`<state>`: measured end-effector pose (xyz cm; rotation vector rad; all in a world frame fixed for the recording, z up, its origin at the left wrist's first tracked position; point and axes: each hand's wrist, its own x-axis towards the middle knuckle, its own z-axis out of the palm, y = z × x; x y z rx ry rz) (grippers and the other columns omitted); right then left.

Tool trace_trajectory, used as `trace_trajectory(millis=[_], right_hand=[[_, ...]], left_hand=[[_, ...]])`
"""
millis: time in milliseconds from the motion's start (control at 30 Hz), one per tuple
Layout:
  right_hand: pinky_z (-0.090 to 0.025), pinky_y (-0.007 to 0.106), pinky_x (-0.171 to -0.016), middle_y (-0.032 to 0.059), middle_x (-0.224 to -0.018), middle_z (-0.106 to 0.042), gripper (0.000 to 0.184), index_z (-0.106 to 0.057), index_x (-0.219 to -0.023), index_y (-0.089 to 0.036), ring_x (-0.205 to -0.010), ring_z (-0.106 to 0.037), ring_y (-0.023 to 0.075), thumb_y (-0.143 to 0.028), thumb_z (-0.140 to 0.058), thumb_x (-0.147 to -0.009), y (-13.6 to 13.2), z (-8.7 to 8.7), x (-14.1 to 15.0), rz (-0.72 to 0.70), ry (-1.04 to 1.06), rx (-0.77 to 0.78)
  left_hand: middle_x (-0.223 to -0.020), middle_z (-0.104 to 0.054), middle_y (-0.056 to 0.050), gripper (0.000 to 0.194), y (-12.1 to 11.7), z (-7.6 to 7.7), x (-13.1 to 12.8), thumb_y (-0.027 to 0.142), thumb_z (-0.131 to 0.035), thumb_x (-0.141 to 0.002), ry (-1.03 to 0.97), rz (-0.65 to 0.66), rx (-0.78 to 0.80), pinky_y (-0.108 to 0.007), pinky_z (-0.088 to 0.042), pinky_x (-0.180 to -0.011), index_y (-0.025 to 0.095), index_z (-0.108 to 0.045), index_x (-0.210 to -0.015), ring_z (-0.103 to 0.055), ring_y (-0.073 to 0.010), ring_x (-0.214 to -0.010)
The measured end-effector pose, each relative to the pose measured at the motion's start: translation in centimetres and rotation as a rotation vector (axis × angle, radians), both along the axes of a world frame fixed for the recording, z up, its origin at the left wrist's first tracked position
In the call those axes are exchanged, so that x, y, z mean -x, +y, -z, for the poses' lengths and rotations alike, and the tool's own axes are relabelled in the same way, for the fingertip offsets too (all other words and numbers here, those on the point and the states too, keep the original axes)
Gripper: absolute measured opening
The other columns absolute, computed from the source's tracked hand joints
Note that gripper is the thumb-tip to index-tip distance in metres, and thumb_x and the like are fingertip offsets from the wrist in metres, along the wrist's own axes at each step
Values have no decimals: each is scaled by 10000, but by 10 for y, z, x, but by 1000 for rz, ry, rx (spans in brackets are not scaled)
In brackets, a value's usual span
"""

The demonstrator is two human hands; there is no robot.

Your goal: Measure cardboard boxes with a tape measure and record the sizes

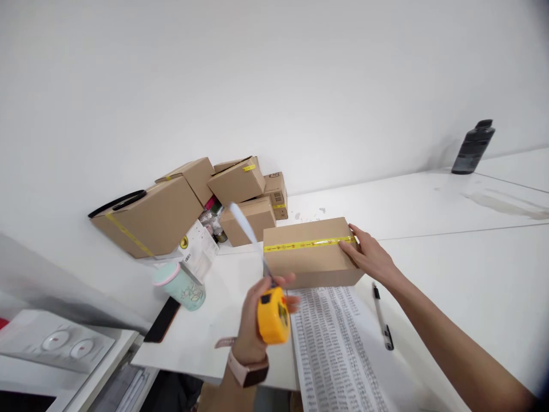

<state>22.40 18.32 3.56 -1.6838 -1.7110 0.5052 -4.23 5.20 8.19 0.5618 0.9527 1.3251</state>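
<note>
My left hand (253,317) is closed around a yellow tape measure (273,316). A length of its blade, blurred by motion, sticks out upward and to the left, passing near the left end of a closed cardboard box (304,260). That box lies on the white table, sealed along its top with printed yellow tape (306,245). My right hand (366,252) grips the box's right end, thumb on top and fingers behind the far corner. Under the box's near side extend printed sheets (334,349) covered in rows of text. A black-capped pen (381,317) lies right of them.
Several cardboard boxes (158,214) are piled against the wall at the left back. A mint tumbler (184,286) stands beside a dark phone-like slab (163,320). A dark bottle (473,147) stands at the far right. The table's front edge (214,376) shows below my left wrist.
</note>
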Motion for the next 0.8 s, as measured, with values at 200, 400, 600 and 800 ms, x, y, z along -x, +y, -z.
trace_trajectory(millis=[200,400,600,800], right_hand=[[-413,536,-1064,122,-1442,-543,605,-499,-1443,-198,-1307,-451,377,-504,-430,-926,47,-10,0,-113,-113,-101],[-372,485,-1110,79,-1404,-600,504,-568,-1406,-223,-1329,-458,315,-420,-357,-993,80,-35,17,-217,-39,-168],[-413,374,-1046,76,-1318,-670,434,-678,-1302,-219,-1239,-562,269,-385,-421,-995,113,-44,52,-316,-53,-106],[-498,317,-812,53,-961,-777,322,-799,-1022,-247,-932,-675,248,-444,-570,-909,130,-35,65,-282,-40,14]], left_hand=[[-950,-738,-178,356,-4,15,-52,454,-708,-825,-66,382,121,-298,-558,-544,99,-688,-837,-735,-253,-650],[-936,-731,-167,327,24,24,-62,387,-687,-821,-98,335,107,-310,-543,-559,93,-663,-962,-727,-251,-635],[-1020,-717,-183,395,36,17,-75,339,-648,-824,-93,251,170,-320,-536,-562,101,-559,-1126,-725,-247,-601],[-1086,-701,-213,592,37,14,-80,371,-690,-788,-103,215,192,-317,-519,-558,107,-477,-1273,-715,-240,-575]])
